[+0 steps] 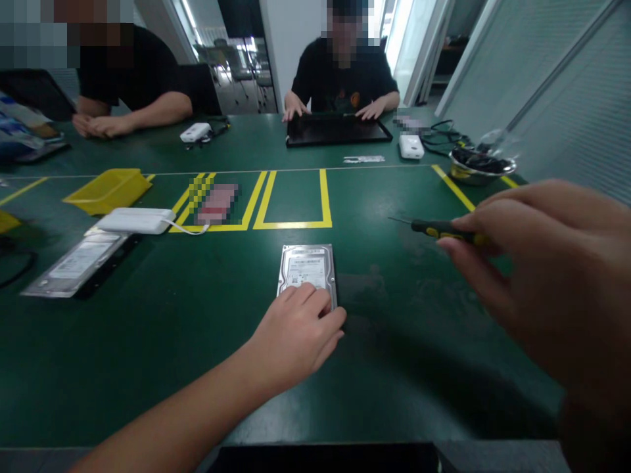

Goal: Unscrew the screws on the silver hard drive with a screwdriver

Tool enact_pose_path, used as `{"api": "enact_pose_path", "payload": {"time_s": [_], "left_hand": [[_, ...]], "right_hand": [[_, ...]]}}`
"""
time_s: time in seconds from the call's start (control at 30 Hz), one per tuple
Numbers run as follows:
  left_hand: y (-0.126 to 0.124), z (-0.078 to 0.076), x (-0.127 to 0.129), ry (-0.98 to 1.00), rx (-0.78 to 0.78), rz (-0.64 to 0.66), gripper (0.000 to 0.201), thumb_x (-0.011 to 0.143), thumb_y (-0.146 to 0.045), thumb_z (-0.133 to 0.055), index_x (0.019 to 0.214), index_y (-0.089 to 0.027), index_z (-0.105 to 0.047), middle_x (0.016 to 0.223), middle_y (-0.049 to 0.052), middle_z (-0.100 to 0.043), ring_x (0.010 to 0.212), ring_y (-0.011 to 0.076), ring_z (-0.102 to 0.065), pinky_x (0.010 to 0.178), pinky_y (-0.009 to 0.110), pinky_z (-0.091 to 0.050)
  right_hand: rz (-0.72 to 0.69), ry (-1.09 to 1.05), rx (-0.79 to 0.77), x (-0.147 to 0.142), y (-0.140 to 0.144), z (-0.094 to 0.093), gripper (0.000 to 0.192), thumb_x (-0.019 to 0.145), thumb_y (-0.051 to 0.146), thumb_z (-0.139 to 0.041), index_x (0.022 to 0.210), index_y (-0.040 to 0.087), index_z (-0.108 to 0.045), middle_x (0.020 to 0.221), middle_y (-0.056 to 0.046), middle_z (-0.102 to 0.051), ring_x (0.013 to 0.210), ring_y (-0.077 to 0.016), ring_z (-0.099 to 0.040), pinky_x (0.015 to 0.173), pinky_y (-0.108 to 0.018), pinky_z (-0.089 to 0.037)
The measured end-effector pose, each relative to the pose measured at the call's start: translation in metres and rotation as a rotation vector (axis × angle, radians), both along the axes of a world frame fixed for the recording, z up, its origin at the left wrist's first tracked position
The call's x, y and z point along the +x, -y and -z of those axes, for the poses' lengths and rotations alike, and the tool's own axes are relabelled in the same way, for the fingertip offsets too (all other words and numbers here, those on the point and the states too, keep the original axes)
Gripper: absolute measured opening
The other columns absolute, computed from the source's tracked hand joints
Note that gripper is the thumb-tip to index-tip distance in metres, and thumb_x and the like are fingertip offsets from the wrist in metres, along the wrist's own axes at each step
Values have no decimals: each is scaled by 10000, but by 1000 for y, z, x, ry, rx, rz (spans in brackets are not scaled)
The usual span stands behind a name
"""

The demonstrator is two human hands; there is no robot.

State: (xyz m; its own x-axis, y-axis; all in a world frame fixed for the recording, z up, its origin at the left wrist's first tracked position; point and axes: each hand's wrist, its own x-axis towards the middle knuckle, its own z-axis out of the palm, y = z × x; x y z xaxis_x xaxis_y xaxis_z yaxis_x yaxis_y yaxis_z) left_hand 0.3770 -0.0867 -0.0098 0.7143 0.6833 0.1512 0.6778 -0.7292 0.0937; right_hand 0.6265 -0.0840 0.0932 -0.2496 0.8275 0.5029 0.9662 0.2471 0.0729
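The left hand (296, 332) rests with spread fingers on the hard drive (307, 268) on the bench (197, 341), while right of the drive the right hand (552, 282) fingers pinch a screwdriver (438, 228).

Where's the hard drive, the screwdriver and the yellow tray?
hard drive (306, 266): head view, on its label.
screwdriver (434, 228): head view, on its black handle.
yellow tray (108, 190): head view, on its inner floor.

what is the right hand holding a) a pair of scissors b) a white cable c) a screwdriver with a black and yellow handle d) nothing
c: the right hand pinches a screwdriver with a black and yellow handle above the green table, while the left hand rests on the near end of the hard drive.
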Motion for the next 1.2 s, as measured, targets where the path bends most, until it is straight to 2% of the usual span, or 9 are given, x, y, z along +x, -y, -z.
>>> {"api": "enact_pose_path", "payload": {"time_s": [0.13, 0.33, 0.5, 0.6, 0.77, 0.97, 1.03, 1.1, 1.2], "left_hand": [[3, 1, 0, -19, 34, -5, 210, 925, -280, -552, 1099, -206, -644, 940, 78, -583, 889, 255, -522, 757, 410, -451], [5, 3, -2, -24, 51, -32, 185, 932, -359, -553, 1007, -216, -644, 935, 69, -591, 902, 280, -536, 750, 438, -457], [4, 4, -5, 9, 74, -85, 242, 924, -429, -572, 881, -200, -637, 915, 75, -598, 899, 281, -544, 736, 430, -447], [5, 4, -7, 39, 114, -123, 275, 907, -447, -598, 831, -186, -641, 908, 87, -598, 883, 274, -542, 725, 422, -440], [7, 5, -8, 53, 180, -195, 261, 902, -413, -602, 807, -177, -656, 908, 101, -611, 888, 281, -536, 732, 433, -441], [6, 2, -4, 73, 91, -255, 224, 908, -383, -581, 843, -180, -650, 965, 97, -602, 924, 291, -533, 785, 468, -456], [4, -2, -3, 127, 47, -282, 249, 891, -425, -602, 955, -189, -650, 1033, 106, -601, 971, 302, -531, 820, 478, -458], [0, -8, -3, 178, 36, -316, 444, 858, -507, -629, 1178, -201, -599, 1183, 138, -581, 1068, 336, -518, 865, 505, -455], [-10, -17, -8, 167, 70, -383, 850, 775, -654, -657, 1449, -211, -387, 1425, 210, -441, 1252, 424, -434, 961, 596, -403]], "right_hand": [[107, 187, -56, 16, 5, 35, 124, 942, 294, -485, 860, 204, -511, 985, -113, -592, 781, -220, -558, 598, -318, -396], [314, 79, -254, 38, -5, 78, 184, 989, 320, -353, 934, 199, -481, 1036, -148, -617, 914, -275, -610, 688, -349, -434], [400, 42, -383, 48, -18, 98, 198, 979, 330, -363, 1010, 173, -480, 928, -143, -628, 820, -267, -619, 645, -343, -406], [440, 38, -431, 52, -27, 103, 243, 977, 358, -368, 1080, 165, -475, 948, -149, -639, 825, -271, -626, 634, -341, -392], [514, 44, -472, 56, -37, 104, 297, 971, 434, -364, 1037, 182, -506, 906, -122, -647, 795, -274, -633, 622, -343, -380], [536, 39, -474, 58, -39, 102, 399, 978, 473, -317, 1159, 183, -522, 1006, -147, -643, 863, -295, -630, 606, -362, -382], [533, 50, -451, 58, -38, 102, 429, 974, 482, -325, 1217, 183, -514, 1086, -168, -623, 920, -312, -620, 614, -374, -391], [522, 63, -429, 58, -37, 102, 455, 968, 492, -341, 1247, 177, -514, 1128, -179, -606, 955, -322, -608, 634, -380, -408], [500, 76, -393, 60, -35, 101, 480, 962, 499, -355, 1264, 167, -525, 1159, -188, -590, 988, -333, -586, 666, -386, -433]]}}
